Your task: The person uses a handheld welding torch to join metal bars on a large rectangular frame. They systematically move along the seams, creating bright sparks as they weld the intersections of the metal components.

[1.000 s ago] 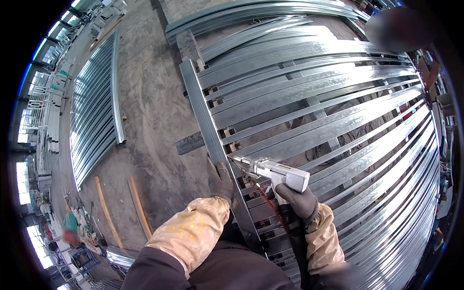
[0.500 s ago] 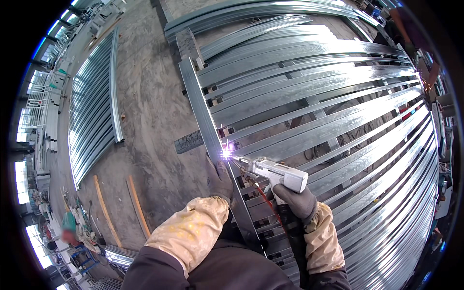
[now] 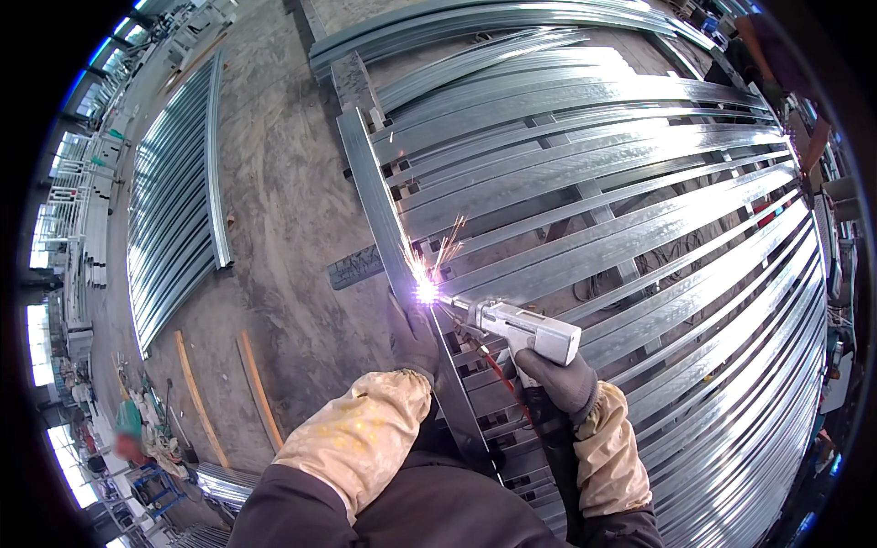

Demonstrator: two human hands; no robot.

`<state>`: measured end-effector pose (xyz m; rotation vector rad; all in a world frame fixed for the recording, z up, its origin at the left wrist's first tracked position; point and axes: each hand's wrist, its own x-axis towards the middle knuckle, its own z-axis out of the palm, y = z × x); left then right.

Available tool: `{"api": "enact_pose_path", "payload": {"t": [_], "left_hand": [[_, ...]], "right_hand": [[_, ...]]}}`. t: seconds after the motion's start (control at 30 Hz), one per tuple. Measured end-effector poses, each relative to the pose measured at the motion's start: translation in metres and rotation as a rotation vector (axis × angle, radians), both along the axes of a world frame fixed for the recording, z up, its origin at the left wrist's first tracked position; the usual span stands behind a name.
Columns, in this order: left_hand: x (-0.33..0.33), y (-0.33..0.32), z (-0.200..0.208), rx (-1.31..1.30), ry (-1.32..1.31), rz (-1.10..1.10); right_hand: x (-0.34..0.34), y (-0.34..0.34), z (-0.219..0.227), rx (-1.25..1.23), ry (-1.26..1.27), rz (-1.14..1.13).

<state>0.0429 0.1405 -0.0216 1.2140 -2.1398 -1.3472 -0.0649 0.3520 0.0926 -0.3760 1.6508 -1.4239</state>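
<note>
My right hand (image 3: pixel 559 382), in a dark grey glove, is wrapped around the handle of a silver welding gun (image 3: pixel 534 331). The gun's nozzle points left, and a bright white-violet spark glows where its tip meets a long galvanized metal rail (image 3: pixel 376 196). Just below the glow, my gloved left hand (image 3: pixel 416 347) grips the rail's outer edge, its thumb on top and the other fingers partly hidden along the side. Metal slats (image 3: pixel 585 260) run rightward from the rail. A dark cable and a red hose (image 3: pixel 504 376) trail from the gun.
Across the floor to the left lies a finished-looking slatted metal panel (image 3: pixel 178 201). Two wooden strips (image 3: pixel 260 388) lie nearer me. Long metal profiles (image 3: pixel 493 27) are stacked at the far side. A support beam (image 3: pixel 354 268) juts left beneath the rail.
Orange sparks now spray upward from the weld point, where before there was a smaller glow. Both hands and the welding gun stay nearly in place.
</note>
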Motion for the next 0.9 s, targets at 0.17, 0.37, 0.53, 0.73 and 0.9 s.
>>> {"api": "enact_pose_path", "payload": {"t": [0.17,0.37,0.53,0.73,0.9], "left_hand": [[-0.008,0.007,0.025,0.146,0.016,0.031],[0.0,0.0,0.008,0.14,0.013,0.015],[0.001,0.0,0.0,0.118,0.004,0.022],[0.002,-0.005,-0.01,0.119,0.012,-0.021],[0.002,-0.001,-0.007,0.014,0.014,-0.016]], "right_hand": [[0.003,0.001,0.013,0.137,-0.208,-0.077],[0.003,0.003,0.012,0.106,-0.177,-0.053],[0.005,0.005,0.013,0.115,-0.222,-0.087],[0.006,0.007,0.012,0.094,-0.212,-0.076],[0.006,0.007,0.018,0.129,-0.247,-0.078]]}}
